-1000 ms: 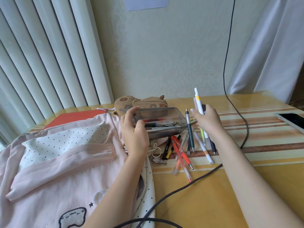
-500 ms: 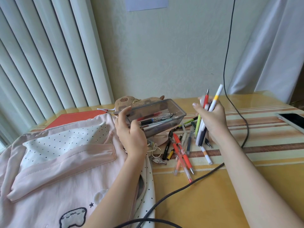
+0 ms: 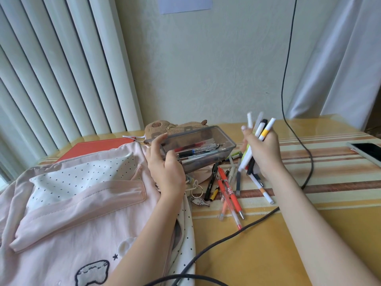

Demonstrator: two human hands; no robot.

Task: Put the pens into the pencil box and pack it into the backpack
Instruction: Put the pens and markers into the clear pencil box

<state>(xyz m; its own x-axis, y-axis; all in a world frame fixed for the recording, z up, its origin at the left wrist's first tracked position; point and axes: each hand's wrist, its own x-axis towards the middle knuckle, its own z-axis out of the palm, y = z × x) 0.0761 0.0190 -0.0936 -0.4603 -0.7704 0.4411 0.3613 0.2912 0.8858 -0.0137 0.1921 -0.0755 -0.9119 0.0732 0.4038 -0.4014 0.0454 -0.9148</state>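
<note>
My left hand (image 3: 165, 168) grips the near left end of a clear grey pencil box (image 3: 214, 139), held tilted above the table with several pens lying inside. My right hand (image 3: 262, 153) is shut on a bundle of pens (image 3: 260, 129), white, black and green, held upright just right of the box. Several loose pens (image 3: 227, 188), red, black and white, lie on the table below the box. The pink backpack (image 3: 78, 203) with dotted lining lies flat at the left, under my left forearm.
A dark cable (image 3: 226, 238) runs across the table front and up the wall at the right. A phone (image 3: 369, 150) lies at the right edge. A brown plush case (image 3: 162, 127) and a red notebook (image 3: 97, 147) sit behind the backpack. A keyring charm (image 3: 199, 202) lies by the pens.
My right hand lifted a bundle of pens off the table and raised it beside the box. My left hand tilted the box, its open side now turned toward the right hand.
</note>
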